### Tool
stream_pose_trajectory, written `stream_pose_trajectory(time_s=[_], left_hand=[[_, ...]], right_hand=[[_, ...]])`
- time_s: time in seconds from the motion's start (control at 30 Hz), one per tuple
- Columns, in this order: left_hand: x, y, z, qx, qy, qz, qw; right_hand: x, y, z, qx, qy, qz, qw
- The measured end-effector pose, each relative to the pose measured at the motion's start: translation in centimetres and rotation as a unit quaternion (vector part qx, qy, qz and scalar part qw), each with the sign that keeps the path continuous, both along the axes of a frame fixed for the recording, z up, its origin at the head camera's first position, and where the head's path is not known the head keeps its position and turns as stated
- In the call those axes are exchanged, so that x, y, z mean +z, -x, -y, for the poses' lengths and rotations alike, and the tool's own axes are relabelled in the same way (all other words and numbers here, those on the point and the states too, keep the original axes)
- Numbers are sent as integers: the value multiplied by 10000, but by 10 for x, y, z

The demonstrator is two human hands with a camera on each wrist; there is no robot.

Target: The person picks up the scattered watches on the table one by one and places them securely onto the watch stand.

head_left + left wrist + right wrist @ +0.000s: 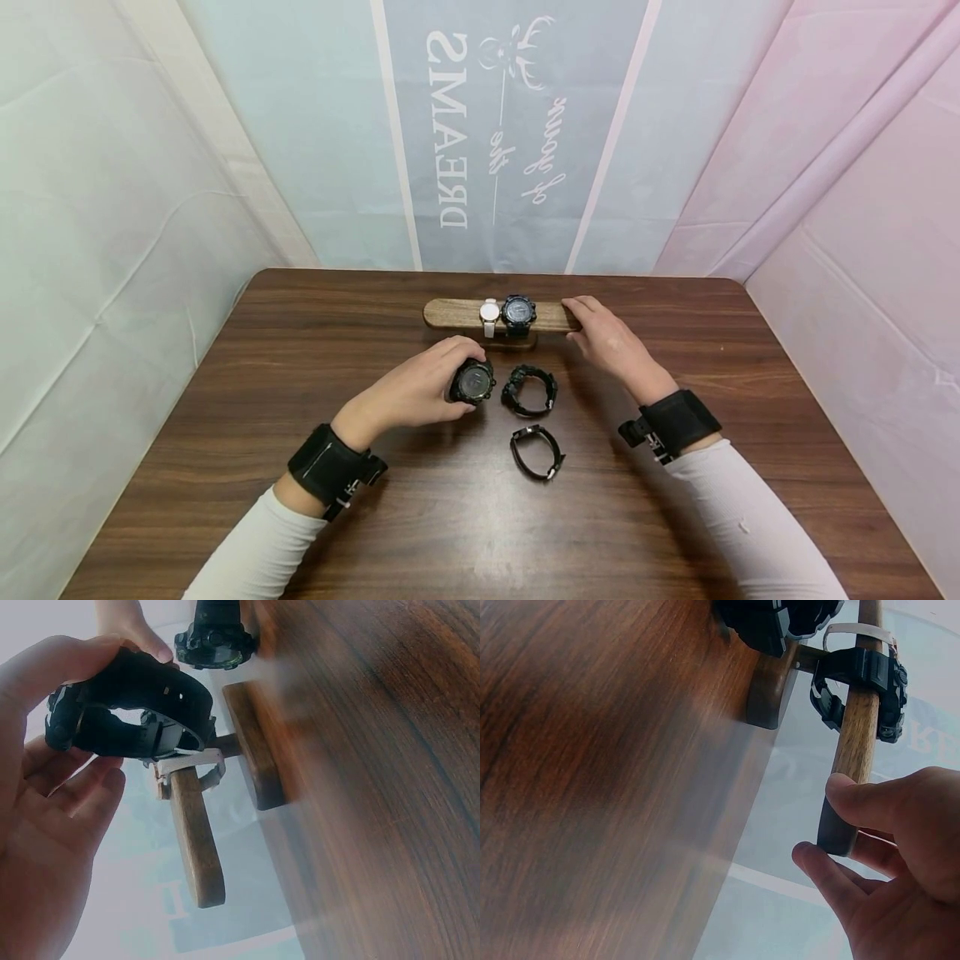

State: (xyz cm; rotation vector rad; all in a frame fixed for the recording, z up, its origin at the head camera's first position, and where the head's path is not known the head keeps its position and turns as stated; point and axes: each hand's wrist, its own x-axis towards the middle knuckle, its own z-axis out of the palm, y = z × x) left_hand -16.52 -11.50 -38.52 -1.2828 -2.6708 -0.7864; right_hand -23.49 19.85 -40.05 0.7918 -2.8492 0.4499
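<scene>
My left hand (420, 387) pinches a chunky black watch (474, 383) between thumb and fingers, its round dial facing up, just in front of a wooden T-shaped watch stand (453, 313). In the left wrist view, the strap of this black watch (180, 697) forms a closed loop. The right end of the stand's bar is gripped by my right hand (615, 342), with thumb and fingertips around it in the right wrist view. Around the bar sit a white-strapped watch (490, 312) and, touching or close beside it, a black watch (519, 311).
Two more looped watches lie on the brown table (375, 517): a bulky black watch (513, 390) right of my left hand, and a slimmer black watch (527, 432) nearer me. A printed curtain (337, 167) hangs behind the table's far edge.
</scene>
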Motion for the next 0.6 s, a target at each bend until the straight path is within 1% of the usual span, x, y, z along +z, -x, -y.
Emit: stream_pose_trajectory(time_s=[0.2, 0.4, 0.6], left_hand=[[2, -1, 1, 54, -69, -41, 10000], [7, -3, 1, 41, -310, -58, 9995], [8, -4, 1, 64, -531, -49, 9986]], right_hand=[[2, -1, 1, 6, 11, 32, 10000], [3, -1, 0, 13, -12, 71, 10000], [2, 0, 0, 19, -14, 53, 10000]])
